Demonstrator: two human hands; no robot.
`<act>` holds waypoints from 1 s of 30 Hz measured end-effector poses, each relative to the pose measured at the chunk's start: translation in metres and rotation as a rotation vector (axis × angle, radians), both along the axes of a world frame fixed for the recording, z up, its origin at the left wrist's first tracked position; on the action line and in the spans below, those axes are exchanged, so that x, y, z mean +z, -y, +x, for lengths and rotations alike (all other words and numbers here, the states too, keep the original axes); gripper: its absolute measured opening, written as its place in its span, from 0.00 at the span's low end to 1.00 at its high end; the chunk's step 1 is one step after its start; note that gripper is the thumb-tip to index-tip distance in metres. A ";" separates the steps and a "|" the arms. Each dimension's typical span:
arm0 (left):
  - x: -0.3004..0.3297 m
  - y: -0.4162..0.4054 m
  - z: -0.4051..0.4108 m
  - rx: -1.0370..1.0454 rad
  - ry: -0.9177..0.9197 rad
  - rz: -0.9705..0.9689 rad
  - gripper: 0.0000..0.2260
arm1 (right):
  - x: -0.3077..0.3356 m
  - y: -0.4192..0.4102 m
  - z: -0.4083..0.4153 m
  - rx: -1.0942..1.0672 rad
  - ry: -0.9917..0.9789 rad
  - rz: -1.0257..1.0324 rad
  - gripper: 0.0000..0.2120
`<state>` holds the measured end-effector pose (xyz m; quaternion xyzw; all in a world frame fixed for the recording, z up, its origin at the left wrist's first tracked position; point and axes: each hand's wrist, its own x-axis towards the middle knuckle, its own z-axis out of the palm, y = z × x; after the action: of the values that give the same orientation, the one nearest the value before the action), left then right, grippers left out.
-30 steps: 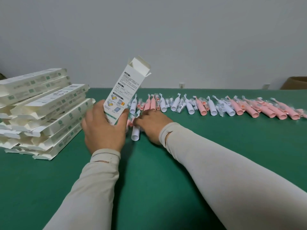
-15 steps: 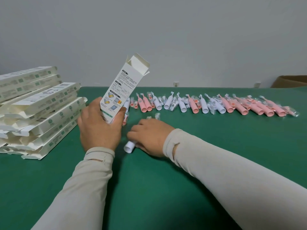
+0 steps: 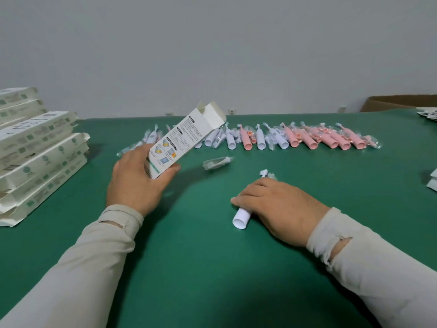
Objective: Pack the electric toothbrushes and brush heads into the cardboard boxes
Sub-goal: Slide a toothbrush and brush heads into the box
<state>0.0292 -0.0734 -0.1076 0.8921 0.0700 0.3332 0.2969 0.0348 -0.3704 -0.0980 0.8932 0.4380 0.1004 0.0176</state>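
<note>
Your left hand (image 3: pixel 134 183) gripping open box (image 3: pixel 182 138), mid-frame, tipping right. Right hand (image 3: pixel 272 204) fingers curling round white toothbrush (image 3: pixel 241 217) w/ bag. Brush maybe snagging on flap, slipping out.

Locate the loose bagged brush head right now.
Head view, centre: the bagged brush head lies alone on the green table, between the toothbrush row and the right hand, right of the tilted box.

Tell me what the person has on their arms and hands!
Both arms wear long, snug, beige sleeves that end at the wrists. The right sleeve has a ragged tear near the cuff, and the left sleeve has a small slit close to its cuff. The left hand and right hand are bare: no gloves, rings or watch show.
</note>
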 end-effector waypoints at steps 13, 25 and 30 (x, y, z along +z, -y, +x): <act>0.004 0.028 0.004 -0.069 -0.060 0.199 0.24 | 0.037 0.040 0.006 -0.091 0.305 0.693 0.16; 0.001 0.039 0.002 -0.168 -0.074 0.304 0.27 | 0.032 0.042 0.016 -0.204 0.046 0.377 0.16; 0.008 0.054 0.000 -0.216 -0.122 0.327 0.26 | 0.035 0.017 0.005 -0.093 0.042 0.422 0.13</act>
<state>0.0290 -0.1269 -0.1000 0.9493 -0.0631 0.2518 0.1774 0.0393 -0.3877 -0.0629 0.8939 0.3653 0.2077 -0.1559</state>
